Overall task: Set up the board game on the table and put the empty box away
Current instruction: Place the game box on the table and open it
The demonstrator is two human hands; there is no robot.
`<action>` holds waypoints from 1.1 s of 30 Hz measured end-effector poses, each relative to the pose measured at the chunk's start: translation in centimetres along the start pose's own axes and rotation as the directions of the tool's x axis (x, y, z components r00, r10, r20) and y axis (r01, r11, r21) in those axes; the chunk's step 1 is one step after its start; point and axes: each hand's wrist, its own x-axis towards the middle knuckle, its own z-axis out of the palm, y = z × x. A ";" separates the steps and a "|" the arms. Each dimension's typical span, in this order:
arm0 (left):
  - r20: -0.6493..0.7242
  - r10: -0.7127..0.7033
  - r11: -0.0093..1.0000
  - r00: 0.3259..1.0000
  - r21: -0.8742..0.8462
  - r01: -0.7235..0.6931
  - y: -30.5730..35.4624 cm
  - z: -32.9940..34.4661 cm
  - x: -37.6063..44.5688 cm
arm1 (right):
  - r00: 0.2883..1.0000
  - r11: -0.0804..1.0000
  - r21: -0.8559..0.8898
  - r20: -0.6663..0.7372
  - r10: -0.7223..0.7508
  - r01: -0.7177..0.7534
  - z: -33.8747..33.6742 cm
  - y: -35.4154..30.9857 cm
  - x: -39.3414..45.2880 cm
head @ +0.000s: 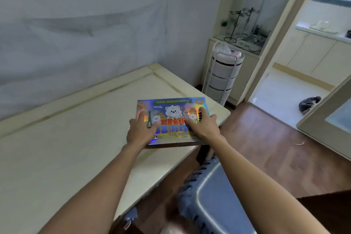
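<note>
Pale grey-white wall [85,15] behind, marked with faint streaks. Cream counter [66,129] set against it, with a darker inlaid line near its back edge. Brown wood floor [266,138] off the counter's right edge. Round white tiered rack [224,74] stands beyond the far right corner, beside a low cabinet [245,66] bearing wire stands. Open doorway [296,62] at right shows a bright, daylit room with pale cabinets. Blue stool [218,201] at the near edge.

Soft daylight enters from the doorway [311,47] well to the right of the fingers [202,114], leaving weak shadows, rainbow glare on the holographic box lid [171,109] just beyond the fingertips, mild overall softness, and wide-angle bending that blurs the forearms toward the frame's lower edge.
</note>
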 end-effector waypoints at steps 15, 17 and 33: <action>-0.096 -0.153 0.984 0.983 -0.102 0.144 -1.1 1.1 14.0 | 0.982 0.992 -0.053 0.158 -0.101 0.111 5.5 -5.6 17.4; -0.119 -0.184 0.979 0.976 -0.106 0.172 -1.8 2.2 15.7 | 0.976 0.990 -0.068 0.192 -0.107 0.122 7.2 -5.5 19.9; -0.281 -0.422 0.906 0.862 -0.094 0.413 -6.6 19.7 32.6 | 0.929 0.870 -0.345 0.241 -0.281 0.353 21.2 0.6 44.0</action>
